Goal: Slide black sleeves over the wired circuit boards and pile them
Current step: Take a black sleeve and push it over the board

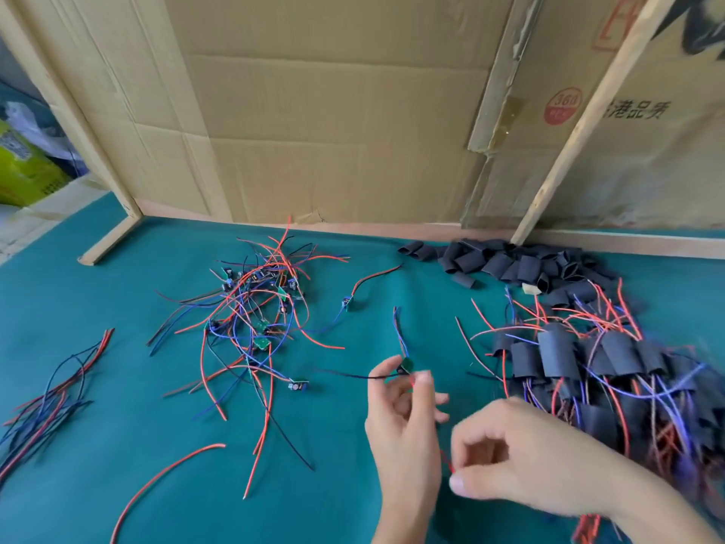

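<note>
Judging from the head view, roughly half is done: a sleeved pile (612, 371) lies right, bare wired boards (255, 308) tangle left, spare black sleeves (510, 261) wait far right, while the left hand (400, 418) pinches a bare circuit board (406, 365) at mid-worktop (98, 445) and the right hand (521, 457) pinches its red wire (447, 461).

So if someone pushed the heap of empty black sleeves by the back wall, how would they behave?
The empty black sleeves look thin-walled and hollow, so probably very light and easily scattered. Many lie flattened, so they would likely slide on the green cloth rather than roll. They look soft enough to squash.
</note>
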Demonstrator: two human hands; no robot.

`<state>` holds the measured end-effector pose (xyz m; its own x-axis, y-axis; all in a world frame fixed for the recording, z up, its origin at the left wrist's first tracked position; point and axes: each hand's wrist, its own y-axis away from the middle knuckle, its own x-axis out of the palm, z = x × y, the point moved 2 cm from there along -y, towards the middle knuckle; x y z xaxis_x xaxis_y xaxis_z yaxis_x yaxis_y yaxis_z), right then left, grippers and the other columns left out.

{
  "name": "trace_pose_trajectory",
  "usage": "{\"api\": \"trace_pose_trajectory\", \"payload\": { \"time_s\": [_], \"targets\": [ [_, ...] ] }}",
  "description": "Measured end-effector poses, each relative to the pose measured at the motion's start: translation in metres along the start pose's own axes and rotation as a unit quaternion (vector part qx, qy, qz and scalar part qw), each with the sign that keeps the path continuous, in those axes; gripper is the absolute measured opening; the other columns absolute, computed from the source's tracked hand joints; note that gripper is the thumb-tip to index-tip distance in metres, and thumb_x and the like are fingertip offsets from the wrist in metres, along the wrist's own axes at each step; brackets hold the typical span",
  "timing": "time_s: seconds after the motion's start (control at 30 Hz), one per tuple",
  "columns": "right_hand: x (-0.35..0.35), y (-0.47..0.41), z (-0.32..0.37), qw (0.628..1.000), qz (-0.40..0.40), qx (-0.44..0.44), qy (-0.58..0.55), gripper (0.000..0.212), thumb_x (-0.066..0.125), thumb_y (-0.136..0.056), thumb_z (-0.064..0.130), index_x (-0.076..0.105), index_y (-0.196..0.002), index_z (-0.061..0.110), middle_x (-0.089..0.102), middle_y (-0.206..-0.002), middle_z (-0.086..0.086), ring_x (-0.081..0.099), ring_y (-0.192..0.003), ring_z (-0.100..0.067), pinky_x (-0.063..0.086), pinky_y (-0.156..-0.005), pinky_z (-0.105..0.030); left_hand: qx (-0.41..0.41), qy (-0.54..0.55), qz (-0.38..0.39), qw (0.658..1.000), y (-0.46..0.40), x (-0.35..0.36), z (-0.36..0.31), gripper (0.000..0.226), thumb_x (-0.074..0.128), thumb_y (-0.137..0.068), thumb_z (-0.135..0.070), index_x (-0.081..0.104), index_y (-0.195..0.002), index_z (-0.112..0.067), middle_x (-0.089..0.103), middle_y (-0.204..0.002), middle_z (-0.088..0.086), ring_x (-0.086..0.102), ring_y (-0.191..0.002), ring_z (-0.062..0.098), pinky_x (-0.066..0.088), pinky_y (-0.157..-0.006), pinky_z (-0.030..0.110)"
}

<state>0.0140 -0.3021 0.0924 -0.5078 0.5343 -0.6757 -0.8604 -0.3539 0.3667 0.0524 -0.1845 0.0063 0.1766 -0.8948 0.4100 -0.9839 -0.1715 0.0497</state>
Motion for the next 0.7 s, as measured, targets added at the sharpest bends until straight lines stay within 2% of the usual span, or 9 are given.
{"api": "trace_pose_trajectory", "payload": {
  "time_s": [0.13, 0.17, 0.23, 0.33, 0.4, 0.47, 0.53, 0.63, 0.7],
  "targets": [
    [-0.027, -0.022, 0.004, 0.99, 0.118, 0.05, 0.054, 0.022, 0.067, -0.084, 0.04, 0.073, -0.079, 0.019, 0.076, -0.07, 0.007, 0.061, -0.061, 0.001, 0.049, -0.065, -0.021, 0.031, -0.058, 0.003, 0.998, 0.0, 0.001, 0.008, 0.033, 0.055, -0.098, 0.005, 0.061, -0.113, -0.024, 0.075, -0.096, 0.001, 0.075, -0.076, 0.021, 0.058, -0.061, 0.027],
    [-0.041, -0.034, 0.0, 0.992, 0.098, 0.059, 0.045, 0.021, 0.068, -0.086, 0.036, 0.073, -0.078, 0.017, 0.076, -0.07, 0.006, 0.063, -0.062, 0.0, 0.051, -0.064, -0.021, 0.031, -0.07, 0.004, 0.997, 0.001, 0.002, 0.009, 0.037, 0.054, -0.097, 0.007, 0.062, -0.114, -0.026, 0.075, -0.097, 0.001, 0.076, -0.078, 0.019, 0.059, -0.063, 0.029],
    [-0.077, -0.068, -0.013, 0.995, -0.034, 0.076, 0.048, 0.017, 0.07, -0.088, 0.027, 0.075, -0.076, 0.015, 0.077, -0.07, 0.004, 0.065, -0.061, -0.004, 0.051, -0.059, -0.024, 0.034, -0.078, 0.012, 0.996, 0.0, 0.002, 0.01, 0.046, 0.049, -0.096, 0.011, 0.065, -0.117, -0.027, 0.075, -0.1, 0.002, 0.076, -0.084, 0.018, 0.06, -0.064, 0.029],
    [-0.124, -0.124, -0.035, 0.952, -0.247, 0.122, 0.131, 0.012, 0.068, -0.087, 0.021, 0.077, -0.088, 0.014, 0.078, -0.086, -0.004, 0.066, -0.078, -0.013, 0.052, -0.067, -0.029, 0.03, -0.082, 0.031, 0.996, 0.001, 0.003, 0.01, 0.05, 0.044, -0.098, 0.014, 0.071, -0.115, -0.025, 0.075, -0.101, -0.006, 0.076, -0.087, 0.018, 0.059, -0.062, 0.027],
    [-0.135, -0.155, -0.056, 0.938, -0.24, 0.181, 0.171, 0.028, 0.067, -0.092, 0.022, 0.07, -0.119, 0.015, 0.069, -0.125, -0.009, 0.062, -0.115, -0.028, 0.053, -0.093, -0.04, 0.031, -0.094, 0.04, 0.994, 0.002, 0.003, 0.01, 0.052, 0.045, -0.098, 0.013, 0.076, -0.102, -0.028, 0.076, -0.092, -0.007, 0.075, -0.079, 0.019, 0.055, -0.061, 0.021],
    [-0.134, -0.174, -0.076, 0.93, -0.196, 0.24, 0.198, 0.046, 0.066, -0.096, 0.027, 0.054, -0.141, 0.022, 0.05, -0.148, -0.011, 0.046, -0.136, -0.038, 0.046, -0.107, -0.045, 0.035, -0.103, 0.038, 0.993, 0.001, 0.002, 0.009, 0.05, 0.05, -0.098, 0.009, 0.078, -0.088, -0.032, 0.076, -0.081, 0.002, 0.071, -0.07, 0.021, 0.049, -0.059, 0.013],
    [-0.13, -0.182, -0.084, 0.924, -0.206, 0.254, 0.201, 0.046, 0.063, -0.098, 0.025, 0.052, -0.142, 0.022, 0.049, -0.149, -0.011, 0.046, -0.136, -0.038, 0.048, -0.105, -0.045, 0.042, -0.101, 0.04, 0.993, 0.001, 0.002, 0.01, 0.043, 0.056, -0.098, 0.002, 0.077, -0.083, -0.032, 0.075, -0.077, 0.006, 0.069, -0.066, 0.017, 0.046, -0.057, 0.012],
    [-0.126, -0.182, -0.079, 0.905, -0.268, 0.245, 0.221, 0.028, 0.063, -0.096, 0.011, 0.065, -0.124, 0.015, 0.059, -0.132, -0.015, 0.06, -0.115, -0.04, 0.055, -0.086, -0.042, 0.047, -0.105, 0.052, 0.992, 0.0, 0.003, 0.012, 0.031, 0.066, -0.095, -0.005, 0.075, -0.079, -0.031, 0.072, -0.07, 0.005, 0.065, -0.063, 0.013, 0.053, -0.06, 0.029],
    [-0.121, -0.178, -0.07, 0.897, -0.284, 0.242, 0.235, 0.022, 0.064, -0.094, 0.005, 0.069, -0.113, 0.013, 0.061, -0.125, -0.016, 0.062, -0.106, -0.041, 0.057, -0.081, -0.043, 0.043, -0.114, 0.058, 0.991, 0.0, 0.003, 0.013, 0.025, 0.073, -0.091, -0.008, 0.072, -0.076, -0.029, 0.066, -0.063, 0.003, 0.055, -0.059, 0.013, 0.049, -0.06, 0.03]
  ]
}}
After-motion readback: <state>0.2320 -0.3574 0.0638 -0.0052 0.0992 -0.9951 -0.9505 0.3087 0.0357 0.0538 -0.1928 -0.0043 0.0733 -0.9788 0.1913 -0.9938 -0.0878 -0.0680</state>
